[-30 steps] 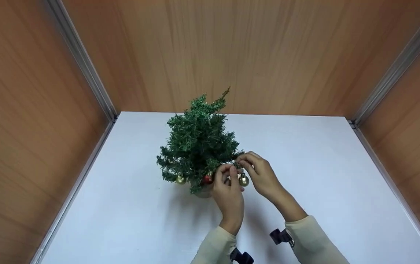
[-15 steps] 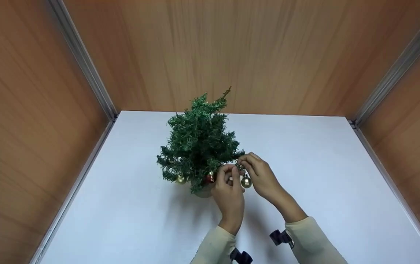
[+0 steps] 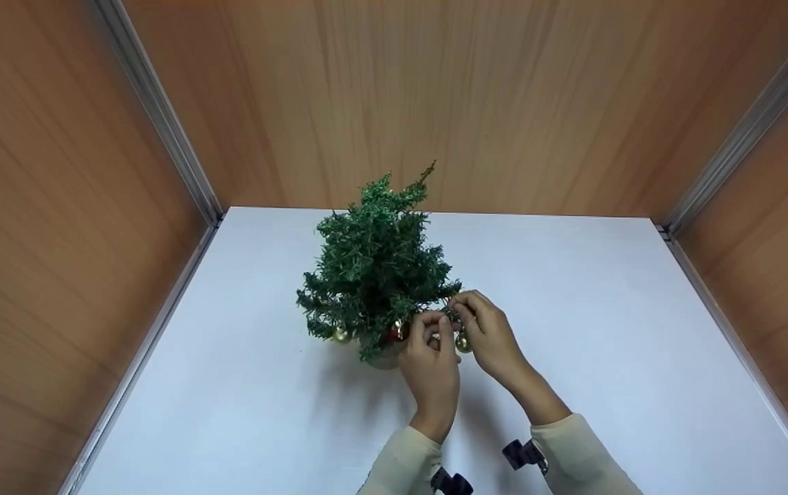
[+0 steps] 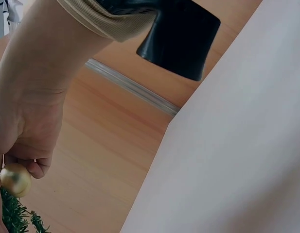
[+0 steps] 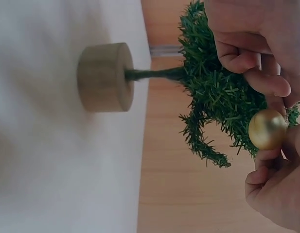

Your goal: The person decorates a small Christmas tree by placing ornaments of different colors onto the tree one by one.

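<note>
A small green Christmas tree (image 3: 373,268) stands on the white table. My left hand (image 3: 432,371) is at its lower right side, thumb and forefinger pinching a branch tip. Just right of it, my right hand (image 3: 494,337) pinches near the top of a gold bauble (image 3: 463,342), which hangs between the two hands. Fingers hide its hanging loop. Seen from the right wrist, the bauble (image 5: 267,129) lies between both hands, against the green needles. The left wrist view shows the bauble (image 4: 15,180) below the left hand (image 4: 30,116).
A red bauble (image 3: 397,332) and another gold bauble (image 3: 340,335) hang on the low branches. The tree's round base (image 5: 105,77) rests on the white table (image 3: 229,412). Wood-grain panels (image 3: 394,103) enclose the table at the back and both sides.
Both hands stay at the same branch, with small finger movements. The gold bauble between them has shifted slightly right and is now more covered by the right hand.
</note>
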{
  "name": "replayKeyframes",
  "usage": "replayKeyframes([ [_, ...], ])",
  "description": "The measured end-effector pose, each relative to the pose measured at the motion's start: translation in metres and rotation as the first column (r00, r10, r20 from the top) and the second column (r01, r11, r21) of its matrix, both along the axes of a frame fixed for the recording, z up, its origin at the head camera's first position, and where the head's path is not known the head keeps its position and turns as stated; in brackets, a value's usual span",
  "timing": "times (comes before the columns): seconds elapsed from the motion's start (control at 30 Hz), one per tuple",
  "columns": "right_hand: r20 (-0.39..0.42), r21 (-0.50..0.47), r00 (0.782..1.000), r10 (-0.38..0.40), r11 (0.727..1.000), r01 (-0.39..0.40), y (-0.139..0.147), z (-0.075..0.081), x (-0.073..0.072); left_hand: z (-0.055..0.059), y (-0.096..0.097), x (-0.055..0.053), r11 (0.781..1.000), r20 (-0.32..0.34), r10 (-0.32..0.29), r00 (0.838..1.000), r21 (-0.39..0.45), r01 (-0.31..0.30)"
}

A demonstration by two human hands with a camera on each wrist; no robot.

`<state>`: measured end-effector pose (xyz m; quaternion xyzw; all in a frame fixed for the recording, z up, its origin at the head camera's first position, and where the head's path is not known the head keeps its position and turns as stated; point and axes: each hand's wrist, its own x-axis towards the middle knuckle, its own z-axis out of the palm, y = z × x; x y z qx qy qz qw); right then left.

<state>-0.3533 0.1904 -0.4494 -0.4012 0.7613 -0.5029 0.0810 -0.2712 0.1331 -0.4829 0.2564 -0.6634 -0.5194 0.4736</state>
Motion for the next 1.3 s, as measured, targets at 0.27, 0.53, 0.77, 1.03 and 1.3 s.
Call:
replayKeyframes([
  [0.27,0.051,-0.022,0.997,-0.059,0.998,0.06,0.0,-0.004,0.001,-0.003,-0.001,-0.002,0.997,0.035,0.05,0.998,-0.058,-0.048],
  [0.53,0.027,-0.034,0.996,-0.089,0.995,0.09,0.002,0.023,0.022,-0.009,-0.003,-0.002,0.986,0.053,0.093,0.994,-0.144,-0.085],
  [0.77,0.034,-0.049,0.996,-0.085,0.995,0.087,0.005,0.025,0.024,-0.012,-0.002,0.0,0.981,0.033,0.104,0.994,-0.168,-0.097],
  [1.03,0.081,-0.077,0.996,-0.047,0.996,0.054,0.008,0.023,0.018,-0.015,0.001,0.001,0.973,0.015,0.111,0.994,-0.206,-0.105],
  [1.3,0.085,-0.091,0.995,-0.047,0.994,0.055,0.01,0.005,0.004,-0.022,0.0,0.004,0.95,-0.007,0.126,0.992,-0.287,-0.123],
])
